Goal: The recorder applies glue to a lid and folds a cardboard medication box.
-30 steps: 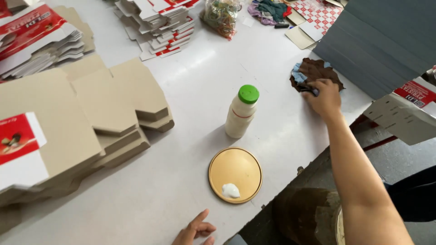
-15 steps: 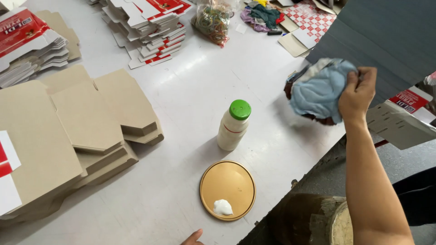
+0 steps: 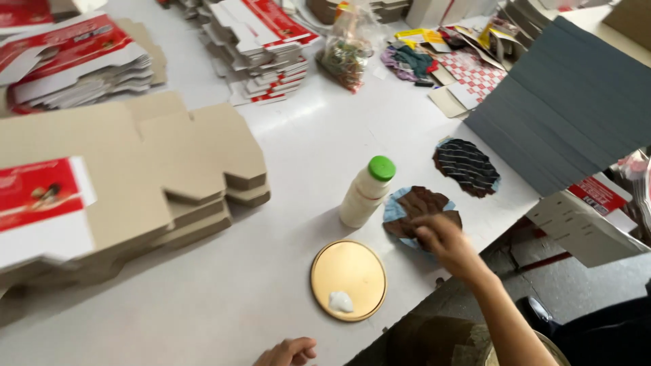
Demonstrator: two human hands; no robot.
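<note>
Right hand (image 3: 441, 242) fingers (image 3: 424, 234) curl onto the brown-and-blue cloth (image 3: 417, 207); left hand (image 3: 288, 352) fingers loosely bent, holding nothing.

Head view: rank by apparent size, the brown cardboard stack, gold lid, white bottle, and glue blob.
1. Brown cardboard stack, by far the largest, though it also lies nearer the camera's left edge.
2. Gold lid and white bottle look about alike in extent; not ranked apart.
3. Glue blob, smallest.
</note>
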